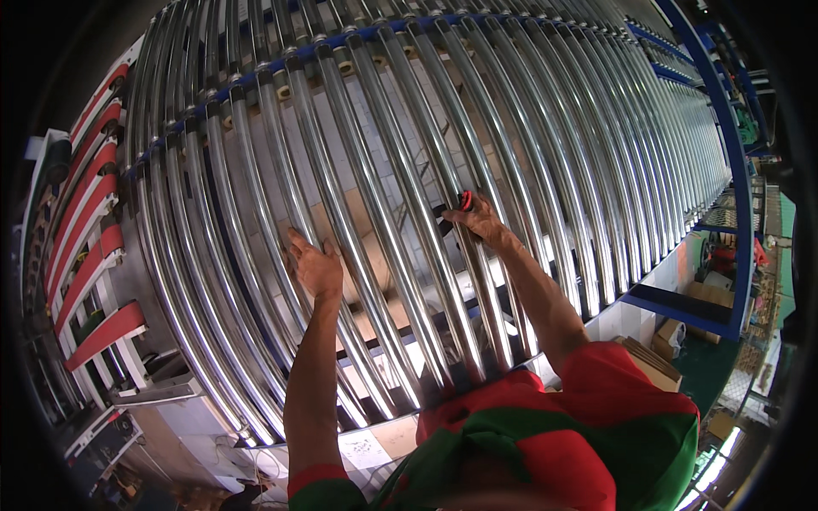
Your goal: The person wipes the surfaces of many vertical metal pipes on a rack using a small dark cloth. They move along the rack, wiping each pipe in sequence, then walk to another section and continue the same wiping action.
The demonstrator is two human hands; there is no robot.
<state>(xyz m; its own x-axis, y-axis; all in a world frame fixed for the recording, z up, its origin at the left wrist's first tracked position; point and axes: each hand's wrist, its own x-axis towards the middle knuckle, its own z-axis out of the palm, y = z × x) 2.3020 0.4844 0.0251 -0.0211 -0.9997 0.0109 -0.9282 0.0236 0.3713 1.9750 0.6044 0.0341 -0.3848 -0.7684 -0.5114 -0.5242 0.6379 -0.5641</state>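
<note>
Long shiny metal rollers of a roller conveyor run side by side in front of me. My left hand lies on or just above them left of the middle, its fingers apart and nothing in them. Further right, my right hand is closed round a small red-and-black object over the rollers. The fingers cover much of that object, so its kind cannot be made out. Through the gaps between the rollers, pale flat surfaces show below.
A blue crossbar spans the far part of the rollers, and a blue upright frame stands at the right. Red-covered slanted strips line the left side. Flat cardboard and a cardboard box are at the lower right.
</note>
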